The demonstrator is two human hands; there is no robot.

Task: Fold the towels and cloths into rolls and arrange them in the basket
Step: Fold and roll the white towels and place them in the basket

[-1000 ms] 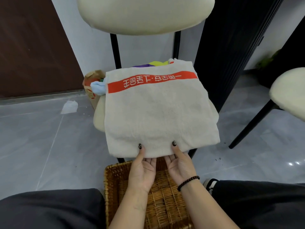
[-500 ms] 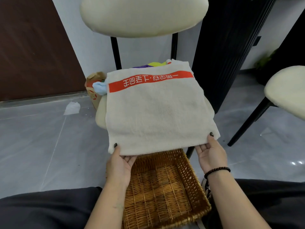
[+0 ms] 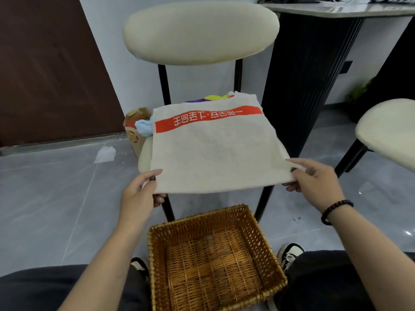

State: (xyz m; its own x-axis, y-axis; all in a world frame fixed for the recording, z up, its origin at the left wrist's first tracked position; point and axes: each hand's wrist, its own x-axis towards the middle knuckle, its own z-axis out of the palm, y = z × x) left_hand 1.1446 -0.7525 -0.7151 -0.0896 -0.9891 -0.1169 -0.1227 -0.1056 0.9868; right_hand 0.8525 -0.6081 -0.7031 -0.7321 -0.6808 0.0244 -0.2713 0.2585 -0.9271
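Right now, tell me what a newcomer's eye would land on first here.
First the cream towel with its red printed band, spread over the chair seat at centre, its near corners pinched by the left hand and the right hand. Next the wicker basket on the floor just below, nothing visible in it, between the person's knees.

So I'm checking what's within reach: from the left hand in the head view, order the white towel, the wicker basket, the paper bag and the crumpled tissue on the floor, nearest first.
From the left hand:
1. White towel, pinched at its near left corner.
2. Wicker basket, below and right, on the floor.
3. Crumpled tissue and paper bag, both beyond on the floor; too close to call.
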